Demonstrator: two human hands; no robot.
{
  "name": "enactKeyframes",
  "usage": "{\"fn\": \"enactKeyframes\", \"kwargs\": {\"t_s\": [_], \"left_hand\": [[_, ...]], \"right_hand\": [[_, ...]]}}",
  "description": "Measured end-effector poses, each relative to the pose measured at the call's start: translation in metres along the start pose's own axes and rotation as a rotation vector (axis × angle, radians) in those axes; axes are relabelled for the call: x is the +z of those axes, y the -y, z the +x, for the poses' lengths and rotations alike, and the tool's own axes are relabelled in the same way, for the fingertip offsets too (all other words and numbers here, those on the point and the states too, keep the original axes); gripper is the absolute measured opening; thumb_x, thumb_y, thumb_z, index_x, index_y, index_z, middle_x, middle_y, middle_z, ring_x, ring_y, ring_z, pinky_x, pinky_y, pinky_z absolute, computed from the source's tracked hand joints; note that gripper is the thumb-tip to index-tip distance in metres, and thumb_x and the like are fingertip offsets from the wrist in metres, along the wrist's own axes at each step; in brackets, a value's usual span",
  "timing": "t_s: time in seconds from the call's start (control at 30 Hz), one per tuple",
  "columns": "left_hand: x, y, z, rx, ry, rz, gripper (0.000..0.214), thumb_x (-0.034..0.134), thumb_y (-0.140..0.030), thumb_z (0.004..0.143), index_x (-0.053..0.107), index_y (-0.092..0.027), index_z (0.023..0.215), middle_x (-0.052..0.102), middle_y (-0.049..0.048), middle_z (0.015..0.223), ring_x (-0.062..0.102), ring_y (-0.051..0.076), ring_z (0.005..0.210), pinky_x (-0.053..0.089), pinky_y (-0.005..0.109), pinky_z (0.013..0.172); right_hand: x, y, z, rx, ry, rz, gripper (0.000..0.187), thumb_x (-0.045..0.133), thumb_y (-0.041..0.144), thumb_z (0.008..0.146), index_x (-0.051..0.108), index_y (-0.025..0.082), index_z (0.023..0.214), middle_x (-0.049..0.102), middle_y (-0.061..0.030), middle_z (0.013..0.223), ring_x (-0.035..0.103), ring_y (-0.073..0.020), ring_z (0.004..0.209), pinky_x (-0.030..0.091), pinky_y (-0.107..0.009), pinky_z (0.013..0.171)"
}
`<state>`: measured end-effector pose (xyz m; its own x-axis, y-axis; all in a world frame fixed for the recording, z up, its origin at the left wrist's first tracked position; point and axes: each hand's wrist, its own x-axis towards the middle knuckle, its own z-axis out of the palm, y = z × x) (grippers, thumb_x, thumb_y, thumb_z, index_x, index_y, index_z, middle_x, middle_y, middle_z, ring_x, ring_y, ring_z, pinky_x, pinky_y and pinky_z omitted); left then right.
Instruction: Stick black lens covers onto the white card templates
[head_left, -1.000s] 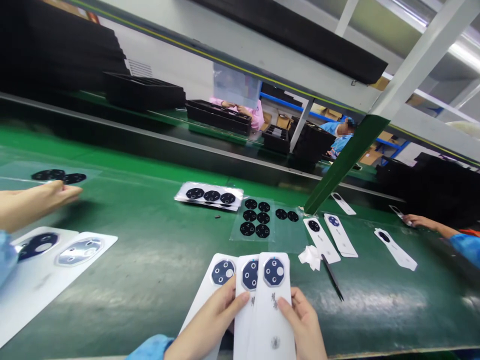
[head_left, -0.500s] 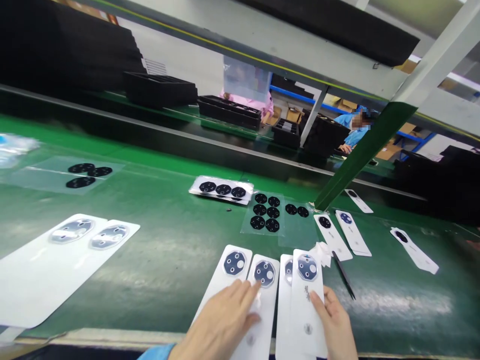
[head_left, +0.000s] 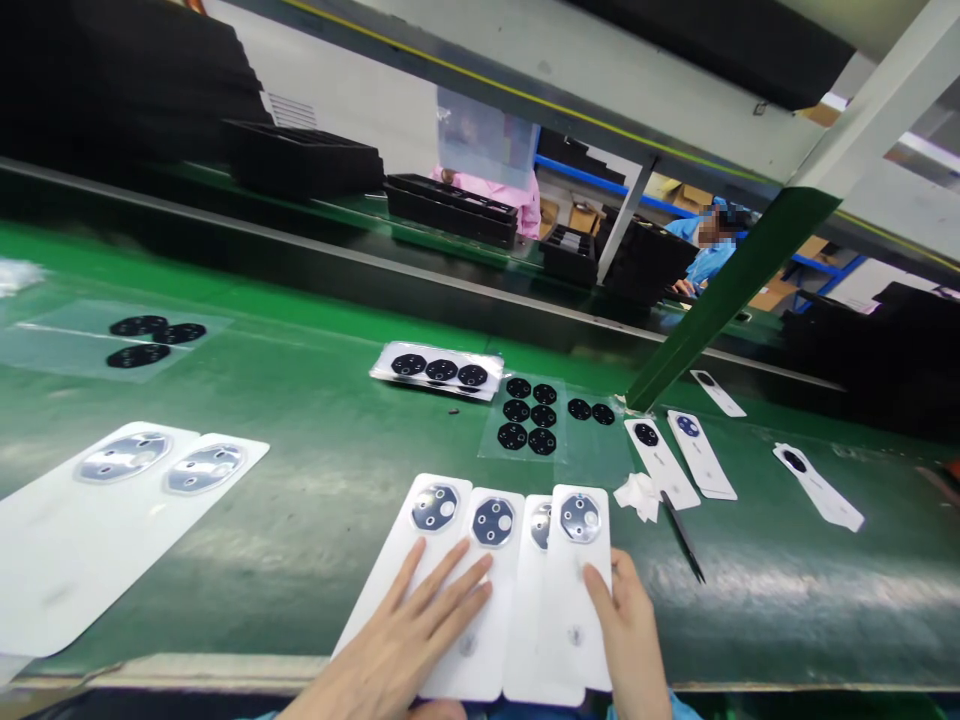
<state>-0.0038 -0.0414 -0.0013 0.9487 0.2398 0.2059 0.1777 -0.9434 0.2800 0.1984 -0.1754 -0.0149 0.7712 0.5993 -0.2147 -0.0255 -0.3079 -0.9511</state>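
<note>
Several white phone back covers point(head_left: 480, 590) with round camera rings lie side by side on the green belt in front of me. My left hand point(head_left: 409, 640) rests flat on the two left covers, fingers spread. My right hand point(head_left: 630, 640) lies on the right edge of the rightmost cover point(head_left: 574, 590), thumb on its face, fingers stretched along its side. A clear sheet of black round lens stickers point(head_left: 529, 415) lies beyond the covers.
Two more white covers point(head_left: 97, 520) lie at the left. A strip of lens pieces point(head_left: 439, 370), a crumpled white wipe point(head_left: 637, 492), a black pen-like tool point(head_left: 682, 550) and single covers point(head_left: 701, 455) sit on the belt point(head_left: 315, 480). Black trays point(head_left: 450, 210) and co-workers are behind.
The stacked covers have been fanned out and laid flat side by side. My left hand went from gripping them to lying spread on top. A co-worker's hands at the left and right have left the view.
</note>
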Motion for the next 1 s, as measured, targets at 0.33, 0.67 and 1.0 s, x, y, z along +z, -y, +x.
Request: {"fn": "enactKeyframes", "kwargs": {"t_s": [0.33,0.67,1.0], "left_hand": [[0.016,0.0,0.001,0.099,0.013,0.054,0.091,0.069,-0.048,0.072,0.024,-0.019,0.144,0.028,0.0125,0.149,0.019,0.036,0.138,0.023,0.06,0.108],[0.014,-0.017,0.025,0.136,0.194,0.014,0.077,0.076,-0.035,0.068,0.042,-0.018,0.135,0.033,0.0122,0.146,0.032,0.035,0.133,0.033,0.054,0.106],[0.011,-0.019,0.038,0.058,0.373,-0.004,0.068,0.074,-0.022,0.071,0.046,-0.019,0.133,0.031,0.0109,0.144,0.033,0.037,0.13,0.033,0.056,0.105]], "right_hand": [[0.013,0.004,0.0,-0.075,-0.09,-0.098,0.042,0.047,0.062,0.079,0.047,0.022,0.066,0.052,0.0036,0.056,0.048,-0.0144,0.055,0.041,-0.024,0.052],[-0.045,0.006,0.011,-0.022,-0.07,-0.145,0.037,0.055,0.059,0.075,0.054,0.021,0.075,0.058,-0.0013,0.073,0.053,-0.0195,0.069,0.045,-0.028,0.061],[-0.035,-0.011,0.024,-0.303,-0.155,-0.446,0.026,0.045,0.046,0.086,0.055,0.022,0.083,0.054,-0.0081,0.101,0.049,-0.0266,0.099,0.04,-0.042,0.086]]}}
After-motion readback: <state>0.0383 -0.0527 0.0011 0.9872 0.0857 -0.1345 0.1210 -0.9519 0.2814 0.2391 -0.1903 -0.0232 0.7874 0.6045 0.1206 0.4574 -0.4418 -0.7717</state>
